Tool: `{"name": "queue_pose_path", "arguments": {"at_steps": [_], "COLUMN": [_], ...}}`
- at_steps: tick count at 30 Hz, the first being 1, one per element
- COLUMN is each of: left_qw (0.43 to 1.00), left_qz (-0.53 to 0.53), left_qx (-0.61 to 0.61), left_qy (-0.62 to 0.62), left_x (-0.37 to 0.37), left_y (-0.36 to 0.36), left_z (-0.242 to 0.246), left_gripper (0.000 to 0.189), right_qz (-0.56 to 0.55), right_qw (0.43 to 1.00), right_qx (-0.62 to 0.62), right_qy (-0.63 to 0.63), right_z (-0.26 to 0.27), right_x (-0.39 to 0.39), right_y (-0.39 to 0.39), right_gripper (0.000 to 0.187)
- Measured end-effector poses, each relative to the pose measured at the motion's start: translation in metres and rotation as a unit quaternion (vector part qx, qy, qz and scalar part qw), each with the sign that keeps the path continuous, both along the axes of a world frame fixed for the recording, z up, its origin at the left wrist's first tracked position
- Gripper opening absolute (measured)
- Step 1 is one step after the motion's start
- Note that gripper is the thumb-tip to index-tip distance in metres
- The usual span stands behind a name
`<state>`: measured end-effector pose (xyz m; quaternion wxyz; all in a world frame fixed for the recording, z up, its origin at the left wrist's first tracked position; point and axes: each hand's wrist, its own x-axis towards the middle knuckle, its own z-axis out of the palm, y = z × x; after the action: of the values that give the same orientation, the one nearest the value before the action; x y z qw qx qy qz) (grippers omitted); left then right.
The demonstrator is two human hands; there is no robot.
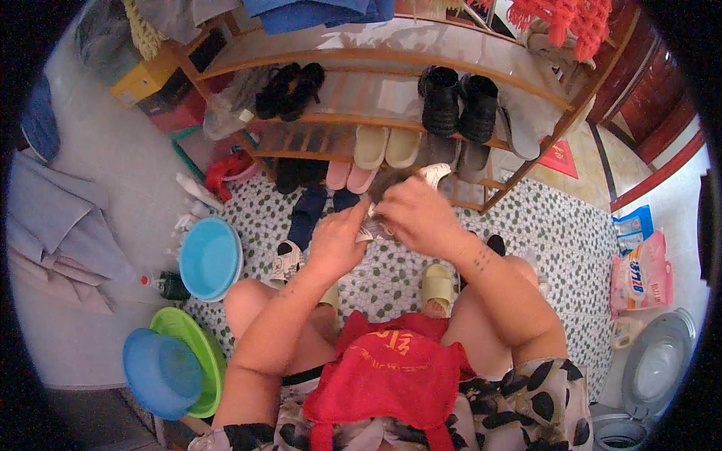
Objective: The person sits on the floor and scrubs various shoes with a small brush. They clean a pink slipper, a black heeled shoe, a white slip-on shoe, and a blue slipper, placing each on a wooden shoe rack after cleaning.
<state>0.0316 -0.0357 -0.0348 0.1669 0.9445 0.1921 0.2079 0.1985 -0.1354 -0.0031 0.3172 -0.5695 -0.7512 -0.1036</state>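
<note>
Both hands meet over the floor, in front of a wooden shoe rack. My left hand (pixel 337 239) grips the near left side of a pale printed shoe (pixel 437 173), whose dark part shows beyond the fingers. My right hand (pixel 420 217) lies over the same shoe, with its fingers bent and slightly blurred. The fingers hide much of the shoe, so whether the right hand also holds something small cannot be told. A similar pale printed shoe (pixel 286 262) with a dark opening stands on the floor left of my left forearm. A red apron (pixel 389 372) covers my lap.
The wooden rack (pixel 389 55) ahead bears black shoes (pixel 479 107) and beige clogs (pixel 386 146). Pink slippers (pixel 352 176) sit below. At left are a light-blue basin (pixel 208 258), a green basin (pixel 211 361) and a dark bottle (pixel 172 284). A detergent bag (pixel 643 273) stands right.
</note>
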Motion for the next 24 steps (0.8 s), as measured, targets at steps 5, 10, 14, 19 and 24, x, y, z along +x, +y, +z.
{"name": "queue_pose_path", "arguments": {"at_steps": [5,10,14,19,24], "left_qw": [0.999,0.998,0.999,0.998,0.999], "left_qz": [-0.013,-0.017,0.014,0.02,0.004], "left_qx": [-0.042,-0.056,-0.035,-0.053,-0.046], "left_qy": [-0.008,-0.024,-0.012,0.022,-0.024], "left_x": [-0.001,0.0,0.002,0.003,0.001], "left_y": [0.004,0.0,0.0,0.003,0.001], "left_z": [0.009,0.002,-0.002,-0.002,0.0], "left_gripper": [0.061,0.06,0.057,0.058,0.056], "right_qz": [-0.238,-0.247,-0.105,-0.021,-0.248], "right_qw": [0.941,0.941,0.992,0.996,0.963], "right_qx": [0.073,0.159,0.054,-0.029,0.07], "right_qy": [0.229,0.169,0.037,-0.079,0.082], "right_z": [0.002,-0.007,0.004,-0.005,0.003], "right_x": [0.056,0.047,-0.008,-0.022,0.04], "right_y": [0.0,0.0,0.001,0.002,0.002], "right_gripper": [0.015,0.016,0.019,0.022,0.02]}}
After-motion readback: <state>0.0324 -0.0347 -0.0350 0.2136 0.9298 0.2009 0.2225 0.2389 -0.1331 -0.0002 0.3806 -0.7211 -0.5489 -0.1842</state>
